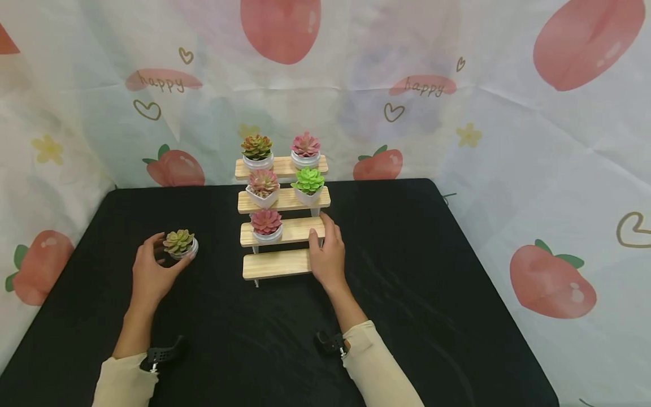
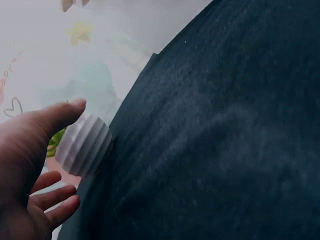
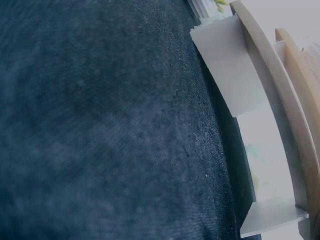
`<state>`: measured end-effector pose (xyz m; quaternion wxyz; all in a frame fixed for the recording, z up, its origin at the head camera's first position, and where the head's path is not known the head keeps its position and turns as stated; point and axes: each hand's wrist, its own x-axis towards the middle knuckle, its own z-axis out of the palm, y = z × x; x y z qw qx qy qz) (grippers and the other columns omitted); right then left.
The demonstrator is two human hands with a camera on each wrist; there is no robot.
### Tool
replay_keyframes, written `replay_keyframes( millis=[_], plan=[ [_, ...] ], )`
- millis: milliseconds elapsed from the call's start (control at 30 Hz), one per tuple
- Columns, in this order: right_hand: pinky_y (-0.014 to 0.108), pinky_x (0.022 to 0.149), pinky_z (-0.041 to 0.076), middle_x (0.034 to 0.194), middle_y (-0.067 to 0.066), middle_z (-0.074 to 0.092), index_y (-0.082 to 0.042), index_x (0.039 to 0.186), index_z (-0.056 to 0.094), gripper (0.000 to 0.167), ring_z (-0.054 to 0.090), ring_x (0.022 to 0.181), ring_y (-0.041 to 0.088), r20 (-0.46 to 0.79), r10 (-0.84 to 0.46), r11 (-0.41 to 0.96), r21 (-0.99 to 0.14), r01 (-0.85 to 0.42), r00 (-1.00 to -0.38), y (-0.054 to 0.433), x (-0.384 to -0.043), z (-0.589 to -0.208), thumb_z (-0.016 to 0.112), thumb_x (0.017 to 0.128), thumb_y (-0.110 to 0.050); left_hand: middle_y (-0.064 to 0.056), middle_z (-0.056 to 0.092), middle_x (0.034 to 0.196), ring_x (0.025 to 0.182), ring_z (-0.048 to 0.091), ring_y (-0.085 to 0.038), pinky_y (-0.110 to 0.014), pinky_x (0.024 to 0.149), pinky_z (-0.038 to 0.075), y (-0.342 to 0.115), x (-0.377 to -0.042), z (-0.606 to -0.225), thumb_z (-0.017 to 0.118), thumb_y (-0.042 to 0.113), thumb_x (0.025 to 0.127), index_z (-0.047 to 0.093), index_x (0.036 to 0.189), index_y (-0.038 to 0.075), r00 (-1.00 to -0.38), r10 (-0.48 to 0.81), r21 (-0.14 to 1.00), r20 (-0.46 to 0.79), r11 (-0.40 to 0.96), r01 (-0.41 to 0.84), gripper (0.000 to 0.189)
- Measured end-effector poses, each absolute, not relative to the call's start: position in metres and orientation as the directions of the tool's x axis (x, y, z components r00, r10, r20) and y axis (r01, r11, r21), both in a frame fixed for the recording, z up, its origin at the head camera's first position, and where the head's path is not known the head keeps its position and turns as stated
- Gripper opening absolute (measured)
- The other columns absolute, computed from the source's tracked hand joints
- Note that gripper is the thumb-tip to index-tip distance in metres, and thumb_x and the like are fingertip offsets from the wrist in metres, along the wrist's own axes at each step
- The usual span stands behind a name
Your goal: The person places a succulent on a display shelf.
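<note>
At the left of the table, my left hand (image 1: 152, 271) curves round a small green succulent (image 1: 179, 242) in a round white pot. The left wrist view shows the pot's ribbed side (image 2: 86, 146) between the thumb and the fingers, the thumb at its rim; part of the grip is hidden. My right hand (image 1: 328, 255) holds the right end of a four-tier wooden plant stand (image 1: 277, 264), its thumb over a lower board. The right wrist view shows the stand's white side support (image 3: 232, 65) but not the hand.
Five potted succulents stand on the upper tiers: a brownish-green one (image 1: 257, 148), pink ones such as the top right one (image 1: 306, 146), and a bright green one (image 1: 308, 182). The bottom board bears none. Black cloth (image 1: 407, 271) covers the table; a peach-print curtain (image 1: 325, 79) hangs behind.
</note>
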<state>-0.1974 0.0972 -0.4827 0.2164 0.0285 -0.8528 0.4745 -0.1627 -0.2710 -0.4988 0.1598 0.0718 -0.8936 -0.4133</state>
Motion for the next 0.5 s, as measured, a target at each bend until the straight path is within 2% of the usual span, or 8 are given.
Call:
replay_keyframes(
  millis=[233, 500],
  plan=[
    [0.055, 0.098, 0.047, 0.137, 0.018, 0.058, -0.007, 0.149, 0.052, 0.05, 0.058, 0.123, 0.037, 0.396, 0.162, 0.542, -0.801, -0.254, -0.904, 0.097, -0.196, -0.482, 0.055, 0.103, -0.026, -0.029, 0.044, 0.146, 0.13, 0.048, -0.046, -0.06, 0.1, 0.045, -0.273, -0.169, -0.505, 0.089, 0.016, 0.084, 0.031, 0.159, 0.002, -0.95, -0.224, 0.785, 0.217, 0.619, 0.034, 0.095],
    [0.055, 0.098, 0.047, 0.137, 0.018, 0.057, -0.008, 0.149, 0.051, 0.05, 0.058, 0.123, 0.037, 0.397, 0.16, 0.545, -0.799, -0.255, -0.904, 0.097, -0.196, -0.481, 0.055, 0.103, -0.026, -0.03, 0.045, 0.148, 0.133, 0.046, -0.047, -0.063, 0.104, 0.039, -0.267, -0.176, -0.509, 0.089, 0.014, 0.083, 0.031, 0.159, 0.006, -0.945, -0.248, 0.801, 0.213, 0.598, 0.023, 0.097]
  ],
)
